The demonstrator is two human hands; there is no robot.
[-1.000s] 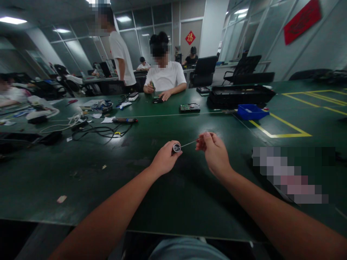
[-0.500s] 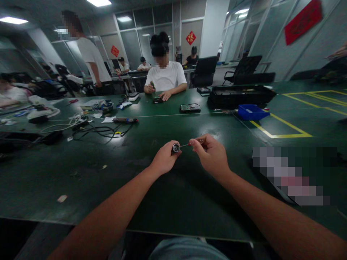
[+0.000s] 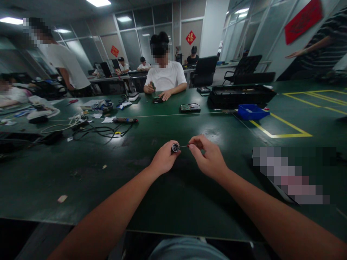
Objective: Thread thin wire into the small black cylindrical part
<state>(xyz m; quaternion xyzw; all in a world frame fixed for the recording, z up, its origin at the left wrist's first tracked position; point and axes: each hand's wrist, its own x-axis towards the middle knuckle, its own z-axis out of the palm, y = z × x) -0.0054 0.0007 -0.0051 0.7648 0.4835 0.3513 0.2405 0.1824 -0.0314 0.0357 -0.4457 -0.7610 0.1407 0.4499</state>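
Observation:
My left hand (image 3: 163, 157) is closed around a dark cylindrical thing with a round silver open end (image 3: 175, 147), which faces me. In my right hand (image 3: 209, 156) is a small screwdriver (image 3: 184, 146), its thin shaft pointing left. The shaft meets the side of the cylinder; whether its tip is on a screw is hidden. Thumb and fingers of my right hand pinch the red end of the screwdriver's handle, and the rest of the handle is mostly covered. Both hands are held above the green table (image 3: 151, 202).
Across the table a person (image 3: 166, 77) works on a hard drive (image 3: 157, 100) with a screwdriver. Another hard drive (image 3: 190, 107), a blue bin (image 3: 252, 112) and a black tray (image 3: 241, 96) lie beyond my hands. Black cables (image 3: 104, 131) and an electric screwdriver (image 3: 125, 120) are left.
My right fingers have shifted their hold on the screwdriver's handle, while my left hand stays put. The standing person has moved left, and a person in stripes has come into view at right.

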